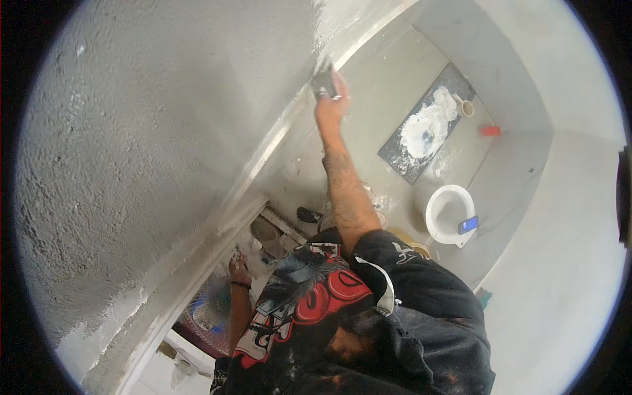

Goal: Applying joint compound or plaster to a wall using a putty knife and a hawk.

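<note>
The right hand (331,105) is reaching far up with the arm stretched, and its fingers are closing around a small dark plastering tool (324,83), pressing it flat on the rough grey plastered wall (164,131) near the corner, probably so that the wet layer is spreading evenly. The left hand (238,268) is staying low beside the wall; whether its fingers are holding something, I cannot tell. On the floor below, a dark flat board with white plaster (424,131) and a white round bucket (449,214) are lying near, within easy reach.
</note>
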A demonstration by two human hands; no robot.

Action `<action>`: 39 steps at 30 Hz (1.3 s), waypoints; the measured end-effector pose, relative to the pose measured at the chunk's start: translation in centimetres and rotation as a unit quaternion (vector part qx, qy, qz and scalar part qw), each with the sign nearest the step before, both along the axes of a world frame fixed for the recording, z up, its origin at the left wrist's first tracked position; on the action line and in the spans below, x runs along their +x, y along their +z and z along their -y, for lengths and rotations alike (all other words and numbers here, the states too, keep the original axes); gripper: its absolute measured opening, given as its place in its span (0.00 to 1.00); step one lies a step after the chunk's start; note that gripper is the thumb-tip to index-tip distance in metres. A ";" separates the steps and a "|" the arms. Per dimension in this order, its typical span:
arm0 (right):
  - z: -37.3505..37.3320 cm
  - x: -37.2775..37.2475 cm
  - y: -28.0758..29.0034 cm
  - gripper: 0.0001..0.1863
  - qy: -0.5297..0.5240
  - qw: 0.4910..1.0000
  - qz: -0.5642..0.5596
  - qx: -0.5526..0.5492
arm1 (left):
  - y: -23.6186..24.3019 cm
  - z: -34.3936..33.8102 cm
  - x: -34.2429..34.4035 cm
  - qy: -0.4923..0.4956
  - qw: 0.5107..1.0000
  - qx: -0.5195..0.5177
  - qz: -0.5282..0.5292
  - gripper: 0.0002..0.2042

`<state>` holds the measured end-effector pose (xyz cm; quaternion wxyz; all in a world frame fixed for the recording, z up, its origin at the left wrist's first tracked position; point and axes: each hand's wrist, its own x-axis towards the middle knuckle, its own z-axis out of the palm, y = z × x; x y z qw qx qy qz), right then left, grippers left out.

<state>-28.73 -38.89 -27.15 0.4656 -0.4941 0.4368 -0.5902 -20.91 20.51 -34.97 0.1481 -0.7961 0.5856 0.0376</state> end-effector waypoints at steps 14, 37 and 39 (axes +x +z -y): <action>19.3 1.6 -7.1 0.27 -0.133 0.987 -0.082 -0.048 | -3.0 3.2 0.0 0.464 0.596 -0.321 -0.571 0.27; 20.3 -0.3 -5.2 0.25 -0.078 0.996 0.030 -0.037 | 2.6 12.6 -0.3 0.484 0.584 -0.251 -0.601 0.22; 18.9 2.0 -6.1 0.25 -0.074 0.994 0.026 -0.078 | 2.0 10.3 -0.5 0.331 0.824 -0.153 -0.433 0.19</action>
